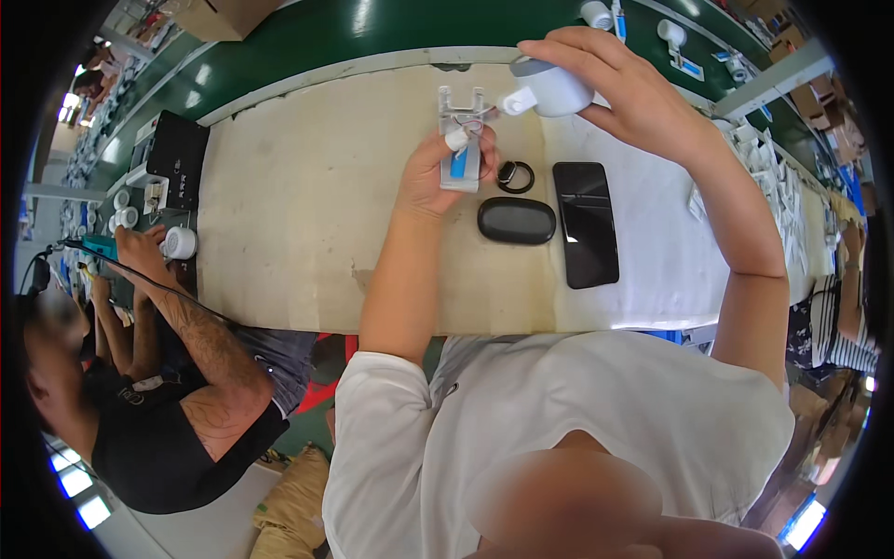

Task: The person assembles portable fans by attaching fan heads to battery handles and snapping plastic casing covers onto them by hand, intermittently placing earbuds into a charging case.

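Observation:
My left hand (430, 175) is closed around a pale plastic bracket (463, 168) with a two-pronged, clear upper end and a blue patch on its body. A small white piece (456, 139) sits against the bracket near my thumb. Thin reddish wires show by the prongs. To the right and a little higher, my right hand (633, 88) grips a white rounded housing (562, 91) with a grey end and a short lug pointing toward the bracket. Whether the wires join the two parts is too small to tell.
On the pale table (298, 205) lie a black ring-shaped band (515, 177), a black oval case (516, 221) and a dark phone (586, 225). A green conveyor (391, 28) runs behind, carrying white units. At left, a co-worker (186, 410) handles white parts beside a black box (177, 163).

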Demonstrator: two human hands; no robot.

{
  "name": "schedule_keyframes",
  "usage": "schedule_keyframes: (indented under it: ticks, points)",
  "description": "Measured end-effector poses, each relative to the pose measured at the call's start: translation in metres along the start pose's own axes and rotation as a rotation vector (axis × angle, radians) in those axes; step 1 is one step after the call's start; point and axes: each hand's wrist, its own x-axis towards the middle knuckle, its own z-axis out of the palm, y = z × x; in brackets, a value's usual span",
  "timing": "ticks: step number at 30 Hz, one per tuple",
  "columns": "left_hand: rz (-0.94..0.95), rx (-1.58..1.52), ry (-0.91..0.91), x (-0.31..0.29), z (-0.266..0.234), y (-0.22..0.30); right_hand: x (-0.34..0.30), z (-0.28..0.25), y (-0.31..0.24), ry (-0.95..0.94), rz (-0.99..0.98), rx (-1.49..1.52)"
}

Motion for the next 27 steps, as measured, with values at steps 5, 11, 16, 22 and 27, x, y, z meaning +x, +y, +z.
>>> schedule_keyframes:
  ticks: [5,11,16,22,27]
  points:
    - [0.038,0.248,0.19,0.001,0.035,-0.001,-0.021,0.015,0.005,0.102,-0.029,-0.15]
    - [0.033,0.29,0.313,-0.004,0.047,-0.007,-0.038,0.027,0.004,0.079,0.066,0.001]
    - [-0.096,0.286,0.313,-0.008,0.042,-0.004,-0.043,0.033,-0.001,0.079,0.033,-0.06]
    - [-0.122,0.452,0.351,-0.006,0.056,-0.013,-0.042,0.034,0.001,0.271,-0.19,-0.406]
    - [-0.067,0.655,0.416,-0.007,0.062,-0.015,-0.043,0.033,-0.002,0.286,-0.225,-0.452]
